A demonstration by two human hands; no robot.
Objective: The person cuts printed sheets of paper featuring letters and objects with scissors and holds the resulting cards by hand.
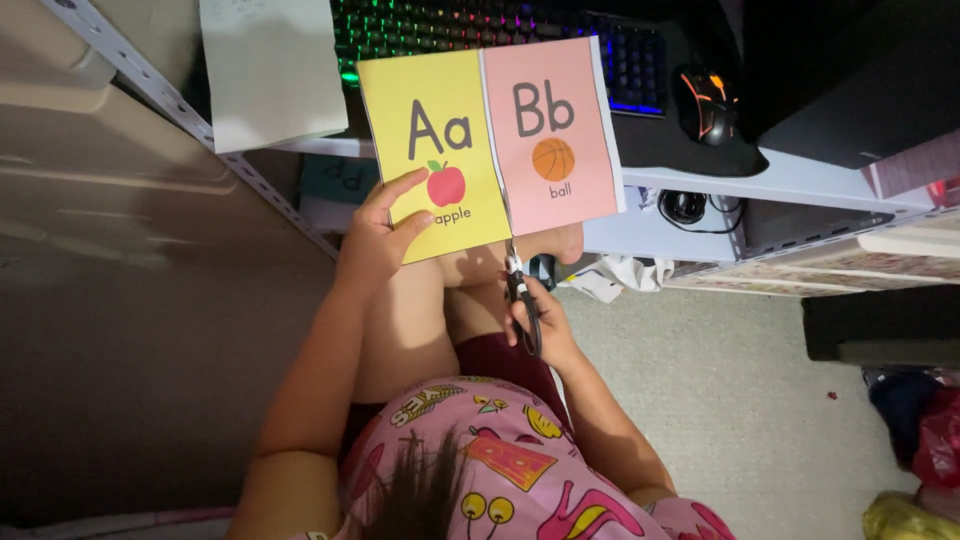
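Left hand (375,235) is up, thumb pressed on the front of the sheet (490,140) and the other fingers tucked behind, pinching it at the lower left edge of the yellow half. The sheet hangs in the air in front of the desk (800,175), above the person's bare knees, with 2 panels showing: yellow on the left with a red apple picture, pink on the right with an orange ball.

Right hand (540,325) sits below, fingers curled through the dark handles of the scissors (520,290). The blades point up and meet the sheet's bottom edge right at the seam between yellow and pink. I cannot tell how wide the blades stand.

That sheet looks thin and light, just printed paper, so it should flop and bend easily. Held by 1 edge only, the pink half is free and may sag or twist. A pinch close to the seam, near the bottom edge, would likely keep it steadier.

No containers in view with anything I can make out inside. On the desk there is a keyboard (500,30) lit in colours and a mouse (705,105) towards the right edge.
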